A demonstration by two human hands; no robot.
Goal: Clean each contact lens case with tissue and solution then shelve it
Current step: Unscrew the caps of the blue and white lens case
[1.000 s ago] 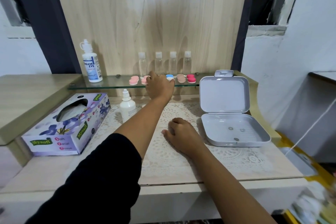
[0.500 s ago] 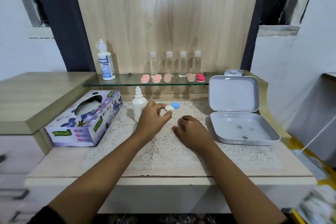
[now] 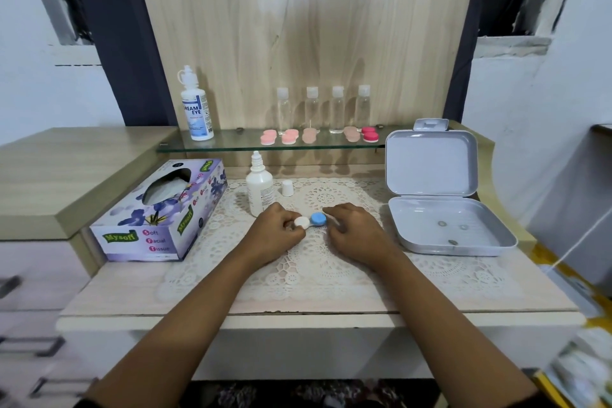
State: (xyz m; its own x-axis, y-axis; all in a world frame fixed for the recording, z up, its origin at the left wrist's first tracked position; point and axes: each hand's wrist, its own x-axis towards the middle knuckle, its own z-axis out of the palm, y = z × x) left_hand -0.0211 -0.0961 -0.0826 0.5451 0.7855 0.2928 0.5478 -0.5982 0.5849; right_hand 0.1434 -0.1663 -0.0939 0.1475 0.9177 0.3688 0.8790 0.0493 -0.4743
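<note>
Tissue box [image 3: 159, 212] left of dropper bottle [image 3: 259, 189], on table [image 3: 132, 288]

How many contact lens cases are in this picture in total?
6. Five sit on the glass shelf: pink case, second pink case, pale case, second pale case, red case. The white-and-blue case is held by the left hand and right hand. None looks hidden.

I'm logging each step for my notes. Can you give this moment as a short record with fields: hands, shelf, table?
left hand: pinches the white-capped end of the contact lens case
right hand: grips its blue-capped end
glass shelf: five lens cases, four clear bottles, Dream Eye bottle
table: tissue box, uncapped dropper bottle, its cap beside, open grey case
</note>
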